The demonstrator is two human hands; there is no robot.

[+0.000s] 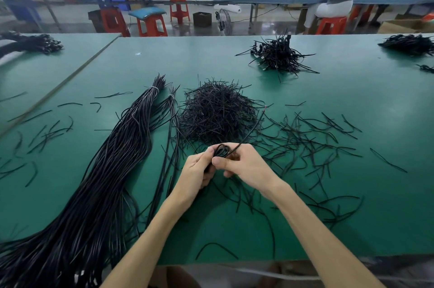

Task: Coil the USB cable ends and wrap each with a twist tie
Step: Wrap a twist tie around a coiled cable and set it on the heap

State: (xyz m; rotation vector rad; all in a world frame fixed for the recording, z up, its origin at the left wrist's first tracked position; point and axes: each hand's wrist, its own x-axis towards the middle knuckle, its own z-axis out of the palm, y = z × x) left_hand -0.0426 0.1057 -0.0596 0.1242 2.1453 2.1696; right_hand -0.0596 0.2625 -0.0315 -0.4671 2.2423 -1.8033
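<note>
At the lower centre of the frame, just above the green desk [352,90], a small coil of black USB cable [222,149] is held between both hands. The left hand [196,171] is curled round the lower left side of the coil, with its fingertips closed against the loops. The right hand [246,164] is pinched on the coil from the right, with the thumb laid across the loops and the remaining fingers bent underneath. A thin black strand [253,125] runs from the grip toward the upper right and ends in a reddish tip. Whether this is the cable's free tail or a tie cannot be determined.

The cable is judged to be light, flexible and slightly springy, so the loops are expected to open if the pinch is released. The coil should therefore be gripped across all its loops at one point. The opposite side should be left exposed for the tie.

A heap of short black twist ties [216,115] lies directly above the hands at the centre of the frame. Loose ties [317,137] are scattered to the right. These ties are thin and easily bent, and they tangle readily. A single tie is best taken by one end from the scattered ones rather than from the heap.

A long bundle of uncoiled black cables [112,165] extends along the left of the frame. A pile of tied cables [279,56] is placed at the upper right.
</note>
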